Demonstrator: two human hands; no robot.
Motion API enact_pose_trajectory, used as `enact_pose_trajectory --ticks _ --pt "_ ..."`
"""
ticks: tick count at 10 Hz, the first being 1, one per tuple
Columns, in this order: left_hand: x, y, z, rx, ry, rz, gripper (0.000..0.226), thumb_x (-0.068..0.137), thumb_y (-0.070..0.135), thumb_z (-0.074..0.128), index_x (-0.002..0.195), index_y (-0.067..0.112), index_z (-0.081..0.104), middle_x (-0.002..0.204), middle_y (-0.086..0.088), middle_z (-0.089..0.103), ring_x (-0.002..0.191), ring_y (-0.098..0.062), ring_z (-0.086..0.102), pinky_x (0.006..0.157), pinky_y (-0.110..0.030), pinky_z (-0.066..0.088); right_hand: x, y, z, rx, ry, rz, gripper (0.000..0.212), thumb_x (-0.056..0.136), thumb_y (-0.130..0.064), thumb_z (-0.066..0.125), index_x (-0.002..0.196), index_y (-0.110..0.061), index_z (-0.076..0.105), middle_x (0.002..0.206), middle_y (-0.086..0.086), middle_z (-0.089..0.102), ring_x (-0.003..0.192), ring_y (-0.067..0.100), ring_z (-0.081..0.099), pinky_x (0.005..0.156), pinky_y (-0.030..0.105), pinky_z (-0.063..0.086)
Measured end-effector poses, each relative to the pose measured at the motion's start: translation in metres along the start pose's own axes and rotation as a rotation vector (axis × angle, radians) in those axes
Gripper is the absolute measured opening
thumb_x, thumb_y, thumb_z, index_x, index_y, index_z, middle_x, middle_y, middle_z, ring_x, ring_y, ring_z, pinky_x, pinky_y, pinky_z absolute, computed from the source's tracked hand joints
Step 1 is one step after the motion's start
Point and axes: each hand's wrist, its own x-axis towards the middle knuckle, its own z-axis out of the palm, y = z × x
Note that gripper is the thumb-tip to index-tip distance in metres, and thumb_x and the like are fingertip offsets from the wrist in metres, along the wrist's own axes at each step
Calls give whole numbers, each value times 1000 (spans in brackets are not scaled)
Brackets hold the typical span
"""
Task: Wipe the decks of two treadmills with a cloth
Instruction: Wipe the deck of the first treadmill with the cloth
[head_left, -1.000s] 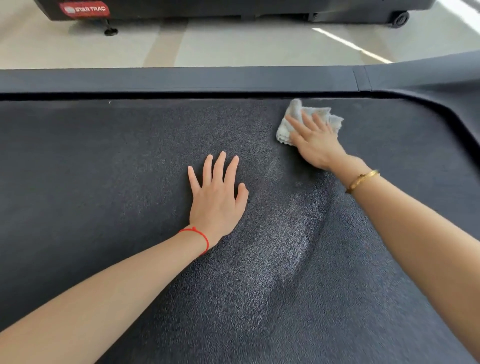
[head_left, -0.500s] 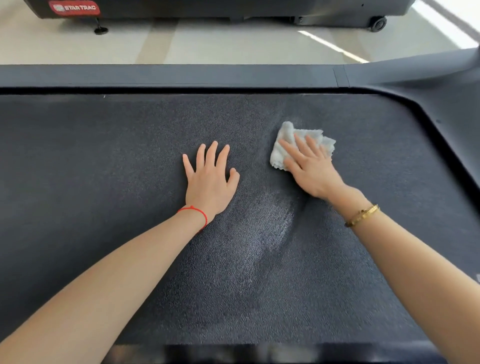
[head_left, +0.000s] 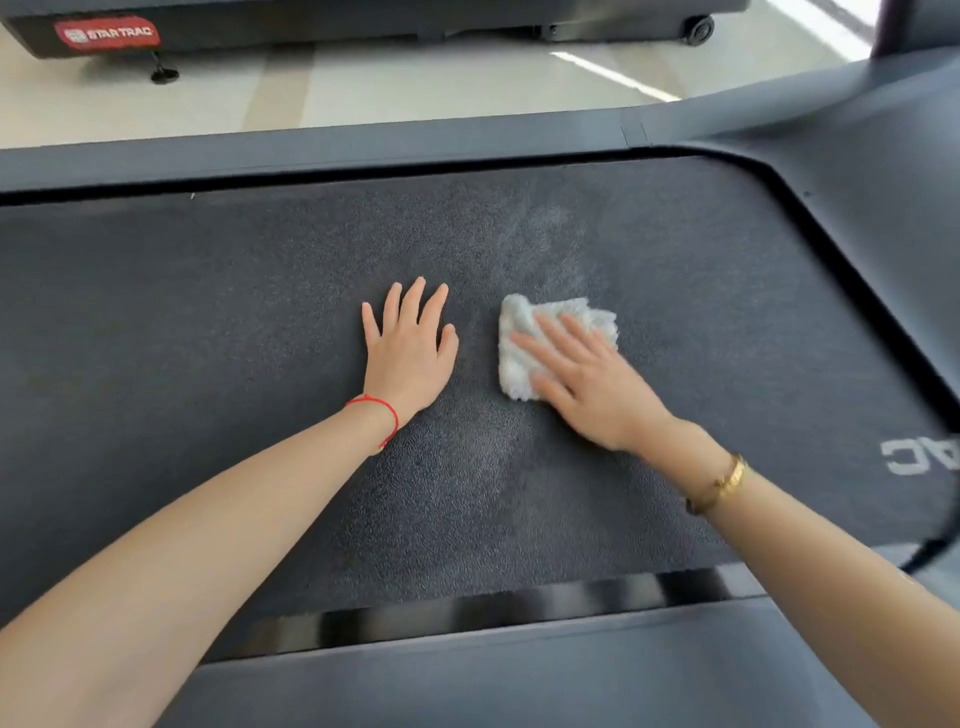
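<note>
Fingers of the right hand (head_left: 587, 384) are laid straight and slightly spread on the cloth (head_left: 524, 338), which is pressed flat to the belt (head_left: 208, 322).

Fingers of the left hand (head_left: 410, 348) are spread and flattened on the belt just beside the cloth, nothing being held (a brace, it is judged). The cloth is found near the middle of the deck, its far and left edges showing past the fingertips. It is judged soft, light and limp, so it is best kept bunched under the palm and fingers rather than pinched at a corner, where it would fold over or trail. The belt's pebbled surface is judged grippy, so drag is to be expected. Pale streaks (head_left: 545, 244) are seen beyond the cloth. A second treadmill (head_left: 363, 21) is seen across the floor (head_left: 415, 83).
</note>
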Motion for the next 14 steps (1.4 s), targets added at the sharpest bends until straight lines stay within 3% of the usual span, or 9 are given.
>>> enact_pose_trajectory --ticks 1,4,6,7,10,11,12,13,14 --pt "-16 -1 -2 -11 -2 53 53 103 35 35 155 25 26 163 -2 20 152 -25 10 121 -58 4 7 -9 1 4 6 106 50 107 -38 28 155 -42 14 166 -5 3 153 22 -5 123 43 -3" --pt "-26 -1 0 2 39 71 53 102 33 37 153 23 31 161 -3 26 150 -26 16 120 -58 6 -95 -66 30 -6 -126 -291 50 105 -47 19 154 -46 9 165 -13 -2 152 18 -10 123 39 -5" --pt "-27 -2 -1 13 26 67 53 103 35 34 154 24 28 162 -3 23 151 -26 13 121 -57 5 -43 -28 7 -32 -47 -16 51 105 -40 32 154 -38 17 165 -6 3 153 22 -6 122 45 4" --pt "-28 -1 -2 14 25 71 53 103 35 34 155 24 28 162 -3 23 151 -26 13 121 -57 5 -47 -40 13 -23 -26 33 51 105 -41 30 154 -42 15 165 -8 4 153 21 -7 123 45 -1" --pt "-27 -1 -1 12 28 67 53 102 34 36 153 23 30 161 -4 26 150 -27 16 120 -58 7 -120 -74 33 8 -124 -292 49 106 -46 21 154 -46 10 165 -15 -3 153 16 -9 123 38 -4" --pt "-26 -1 -3 16 -3 67 54 102 33 36 154 21 28 162 -6 23 150 -28 14 119 -60 6 -96 -46 24 -40 -73 -177 51 106 -43 26 155 -39 13 165 -8 2 153 20 -5 124 42 2" --pt "-24 3 -7 -11 -39 58 54 102 32 34 154 20 26 163 -7 20 151 -29 10 119 -62 4 -67 -17 8 4 1 108 52 106 -36 32 153 -39 11 165 -5 4 153 23 -4 122 48 6" --pt "-22 10 -11 -56 -66 45 55 102 31 35 155 19 25 163 -7 18 152 -28 7 119 -63 2 -64 -19 7 20 15 212 51 106 -40 29 154 -43 15 165 -8 1 153 22 -8 123 47 -1" --pt "-19 24 -16 -81 -89 70 56 102 30 35 155 19 23 163 -7 17 152 -28 6 119 -63 2 -99 -45 17 -25 -37 70 50 106 -43 23 155 -42 11 165 -10 -2 152 20 -12 123 44 -5"
